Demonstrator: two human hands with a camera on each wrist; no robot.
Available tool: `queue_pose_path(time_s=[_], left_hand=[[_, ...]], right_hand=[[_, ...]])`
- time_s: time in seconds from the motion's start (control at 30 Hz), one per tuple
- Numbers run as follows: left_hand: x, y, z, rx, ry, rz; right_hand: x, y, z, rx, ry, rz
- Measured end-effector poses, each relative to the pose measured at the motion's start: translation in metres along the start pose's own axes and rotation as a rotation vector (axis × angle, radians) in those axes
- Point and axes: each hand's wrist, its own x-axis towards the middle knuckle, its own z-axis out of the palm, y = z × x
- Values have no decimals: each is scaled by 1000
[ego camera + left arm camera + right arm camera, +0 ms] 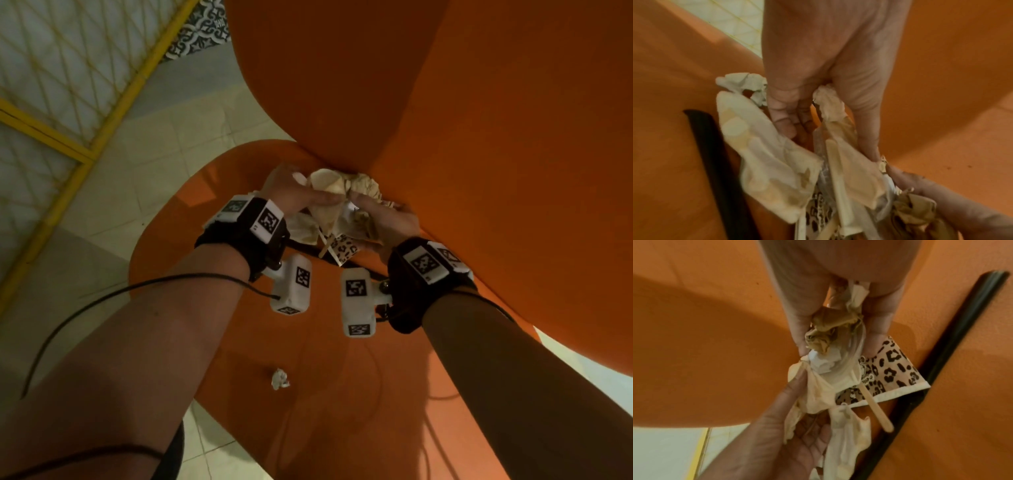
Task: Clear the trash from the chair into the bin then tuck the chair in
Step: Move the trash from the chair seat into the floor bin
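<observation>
On the left, my left hand is curled around a stained cream napkin, with a scrunch of tissue bunched under the palm; it hangs limp and weighs next to nothing, so I judge a loose fistful is enough, provided the trailing corners are gathered in. In the middle, over the back of the orange chair seat, the wad holds a wooden stick and a flattened leopard-print paper cup; these are the only stiff bits and, I think, likeliest to slide out unless pinched with the paper. To the right, my right hand is closed on crumpled brown paper and clear film, springy and a little slippery by the look of it. One small paper ball lies well apart near the seat's front edge, not yet collected. The chair back looms close ahead, crowding the lift. No bin is in view.
</observation>
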Motion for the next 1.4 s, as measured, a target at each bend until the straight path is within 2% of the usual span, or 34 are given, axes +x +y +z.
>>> queue_pose_path(time_s=[0.2,0.33,0.4,0.53,0.7,0.87,0.97,1.03,1.1,1.17,1.23,1.33,1.4], left_hand=[[-11,-9,2,-74,2,-57],[-19,-17,5,-127,40,-54],[-24,-22,4,-192,10,-88],[-37,-36,0,-333,24,-113],[-54,-54,-10,-340,93,-159],[-65,-62,-30,-310,218,-138],[-60,-60,-34,-343,323,-181],[-52,-54,-29,-268,360,-142],[-43,-50,-22,-79,366,-52],[-39,-46,-15,147,345,-1],[-38,-44,-11,255,289,26],[-43,-44,-9,167,263,30],[-48,-45,-11,68,252,5]], right_hand=[[-2,18,-25,-12,-121,-6],[-6,33,-42,-52,-98,-36],[-11,37,-48,-60,-85,-40],[-16,40,-53,-143,-117,-66],[-20,37,-58,-318,-101,-151],[-19,36,-70,-636,-127,-181],[-20,35,-85,-784,-39,-247],[-27,33,-94,-906,-1,-302],[-37,31,-101,-1004,-23,-323],[-45,30,-105,-1056,-68,-300],[-48,29,-106,-1071,-113,-282],[-46,30,-105,-1095,-179,-253],[-46,29,-104,-1057,-168,-292]])
